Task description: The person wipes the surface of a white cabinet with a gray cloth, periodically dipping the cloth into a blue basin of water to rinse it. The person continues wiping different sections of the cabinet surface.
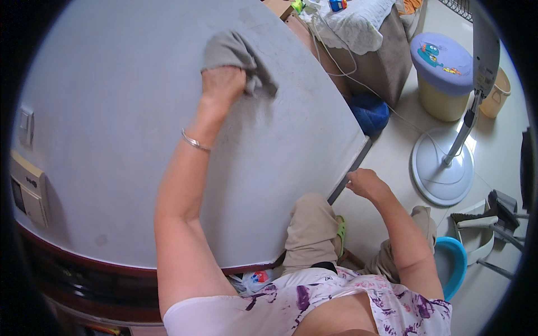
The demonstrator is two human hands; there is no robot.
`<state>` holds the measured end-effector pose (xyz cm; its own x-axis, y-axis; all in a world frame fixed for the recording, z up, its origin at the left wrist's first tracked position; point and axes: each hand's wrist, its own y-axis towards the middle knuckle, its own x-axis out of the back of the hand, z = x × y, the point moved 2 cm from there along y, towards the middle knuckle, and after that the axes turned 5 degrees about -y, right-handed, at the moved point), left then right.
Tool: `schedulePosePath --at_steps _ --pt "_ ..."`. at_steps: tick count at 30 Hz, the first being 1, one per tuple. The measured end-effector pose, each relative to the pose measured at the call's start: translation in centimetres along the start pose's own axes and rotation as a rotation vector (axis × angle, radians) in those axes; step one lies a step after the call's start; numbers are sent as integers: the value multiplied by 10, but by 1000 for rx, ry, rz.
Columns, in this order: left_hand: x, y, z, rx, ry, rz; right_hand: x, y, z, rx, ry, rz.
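Note:
My left hand (223,84) presses a grey cloth (230,50) against a white wall (126,126). Part of the cloth hangs loose to the right of the hand, and its fingers are mostly hidden by the fabric. Greyish smudges and scratches mark the wall around the cloth. My right hand (365,183) is beside the dark baseboard at the wall's lower edge, above my knees, with its fingers curled and no object visible in it.
A blue basin (456,269) and a dustpan (475,248) lie at the lower right. Beyond are a fan's round base (443,168), a lidded stool-like bucket (441,75) and a white cord. An intercom (31,189) and switch (26,126) are at left.

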<state>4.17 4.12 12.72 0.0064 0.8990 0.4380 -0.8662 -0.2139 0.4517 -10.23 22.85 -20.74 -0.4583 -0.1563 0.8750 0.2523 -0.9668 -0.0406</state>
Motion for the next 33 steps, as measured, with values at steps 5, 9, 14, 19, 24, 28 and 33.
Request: schedulePosePath --at_steps 5,9,14,19,24,28,33 --pt "25 72 23 251 76 415 2 -4 -13 -76 -22 3" --pt "37 96 71 238 58 -96 -4 5 -10 -65 4 49" --pt "5 96 43 166 69 -191 -11 13 -4 -37 -24 71" --pt "-28 73 -2 71 -98 -145 3 4 1 -30 22 27" --pt "-52 40 -60 89 -310 74 12 -12 -7 -49 1 9" --pt "-46 13 -80 40 -351 167 18 -22 -14 -70 -5 -27" --pt "3 68 -7 78 28 447 20 -22 -22 -102 -4 -52"
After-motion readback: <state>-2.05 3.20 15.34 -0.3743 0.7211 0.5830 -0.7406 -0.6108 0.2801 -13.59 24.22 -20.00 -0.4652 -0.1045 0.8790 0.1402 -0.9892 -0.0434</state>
